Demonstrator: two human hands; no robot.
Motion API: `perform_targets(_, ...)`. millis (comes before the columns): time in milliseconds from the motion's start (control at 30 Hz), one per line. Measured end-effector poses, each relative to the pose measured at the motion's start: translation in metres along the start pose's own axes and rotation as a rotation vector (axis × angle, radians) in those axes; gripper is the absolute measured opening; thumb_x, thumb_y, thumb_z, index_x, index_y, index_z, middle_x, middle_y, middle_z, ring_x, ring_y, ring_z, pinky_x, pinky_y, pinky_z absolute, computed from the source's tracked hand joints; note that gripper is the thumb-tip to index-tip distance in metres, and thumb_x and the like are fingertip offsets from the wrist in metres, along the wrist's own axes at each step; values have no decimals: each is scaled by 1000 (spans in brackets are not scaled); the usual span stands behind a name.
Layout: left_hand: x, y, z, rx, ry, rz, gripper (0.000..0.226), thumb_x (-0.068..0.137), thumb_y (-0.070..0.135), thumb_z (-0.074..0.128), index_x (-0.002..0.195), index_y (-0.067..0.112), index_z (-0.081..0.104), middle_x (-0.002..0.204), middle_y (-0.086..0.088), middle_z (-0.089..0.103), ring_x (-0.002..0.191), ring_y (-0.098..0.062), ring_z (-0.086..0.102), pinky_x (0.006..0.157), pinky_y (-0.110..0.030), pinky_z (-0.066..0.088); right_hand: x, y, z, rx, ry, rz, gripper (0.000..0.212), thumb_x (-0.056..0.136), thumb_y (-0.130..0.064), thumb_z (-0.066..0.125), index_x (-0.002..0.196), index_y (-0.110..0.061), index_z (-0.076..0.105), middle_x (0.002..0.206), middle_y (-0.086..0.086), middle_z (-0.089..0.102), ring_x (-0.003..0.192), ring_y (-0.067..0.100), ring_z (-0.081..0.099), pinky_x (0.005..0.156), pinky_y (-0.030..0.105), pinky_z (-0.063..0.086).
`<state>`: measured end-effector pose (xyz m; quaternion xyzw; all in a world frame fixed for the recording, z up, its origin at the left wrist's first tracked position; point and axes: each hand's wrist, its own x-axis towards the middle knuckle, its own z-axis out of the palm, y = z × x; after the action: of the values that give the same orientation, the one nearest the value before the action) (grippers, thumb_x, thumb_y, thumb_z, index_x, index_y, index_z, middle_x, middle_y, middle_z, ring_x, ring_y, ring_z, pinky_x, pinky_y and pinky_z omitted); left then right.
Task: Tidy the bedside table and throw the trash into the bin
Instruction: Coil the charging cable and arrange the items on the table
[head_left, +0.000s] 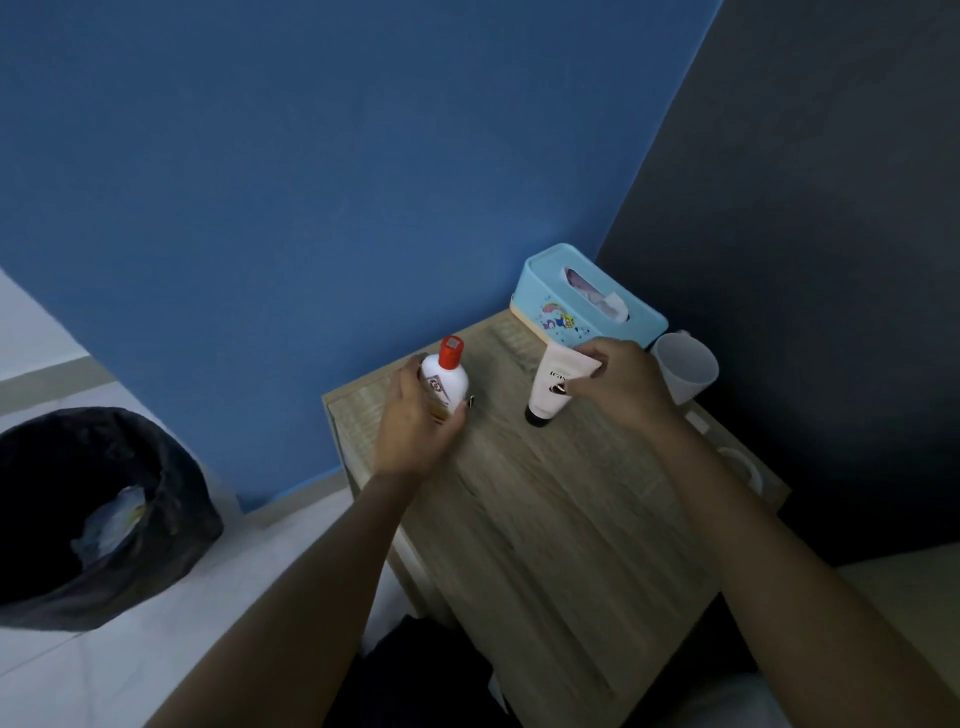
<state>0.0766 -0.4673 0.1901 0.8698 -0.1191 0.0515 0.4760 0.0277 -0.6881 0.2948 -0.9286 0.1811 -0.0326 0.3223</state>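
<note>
On the wooden bedside table (545, 519) my left hand (415, 421) grips a white bottle with a red cap (445, 382), upright near the table's far left corner. My right hand (618, 387) holds a white tube with a black cap (550, 389), standing cap-down near the middle back. A black-lined bin (98, 514) stands on the floor to the left, with crumpled trash inside it.
A light-blue tissue box (582, 299) sits at the table's back edge by the blue wall. A white cup (685, 366) stands to its right against the dark headboard. A round white object (743, 465) lies near the table's right edge.
</note>
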Motion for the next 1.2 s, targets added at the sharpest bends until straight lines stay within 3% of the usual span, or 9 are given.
perform_targets(167, -6, -9, 4, -1, 1, -21, 77, 77, 42, 74, 139, 15, 36, 129, -6, 52, 115, -18, 51, 94, -30, 46, -15, 27, 19, 181, -52, 168, 46, 72, -8, 78, 113, -19, 61, 94, -16, 64, 89, 3, 60, 70, 24, 47)
perform_targets(300, 1, -11, 12, -20, 1, -41, 79, 77, 45, 73, 141, 16, 36, 132, -4, 53, 116, -17, 52, 93, -25, 43, -23, 47, 63, 377, -49, 210, 41, 69, -14, 80, 103, -31, 65, 99, -9, 73, 95, 11, 68, 88, 49, 55)
perform_targets(467, 32, -10, 34, -41, -45, -43, 81, 77, 44, 73, 142, 13, 35, 133, -8, 53, 118, -22, 53, 99, -35, 46, -10, 51, 95, 458, 155, 237, 28, 77, -17, 76, 102, -27, 66, 99, -4, 74, 92, 10, 69, 83, 40, 57)
perform_targets(600, 57, -4, 57, -60, -41, 6, 74, 77, 36, 75, 138, 10, 40, 129, -8, 55, 115, -21, 53, 96, -27, 42, 5, 42, 107, 426, 284, 230, 29, 83, -20, 72, 111, -16, 66, 102, -2, 72, 92, 9, 66, 79, 27, 53)
perform_targets(767, 83, 5, 82, -55, -58, 41, 75, 78, 32, 74, 139, 6, 39, 129, -11, 55, 116, -25, 53, 97, -33, 43, 31, 33, 121, 412, 452, 241, 33, 83, -28, 71, 114, -16, 66, 108, -2, 73, 100, 9, 67, 85, 29, 53)
perform_targets(967, 93, 3, 96, -45, -70, 43, 77, 78, 29, 74, 142, 7, 35, 132, -11, 52, 118, -23, 50, 96, -30, 41, 31, 33, 132, 272, 538, 194, 31, 89, -31, 64, 116, -17, 64, 107, -2, 72, 95, 10, 67, 73, 19, 46)
perform_targets(1200, 92, 3, 96, -41, -64, 51, 79, 78, 29, 74, 142, 6, 35, 134, -12, 51, 121, -24, 49, 98, -26, 37, 33, 36, 134, 235, 561, 181, 32, 89, -33, 63, 117, -17, 63, 107, -1, 72, 96, 12, 67, 75, 23, 49)
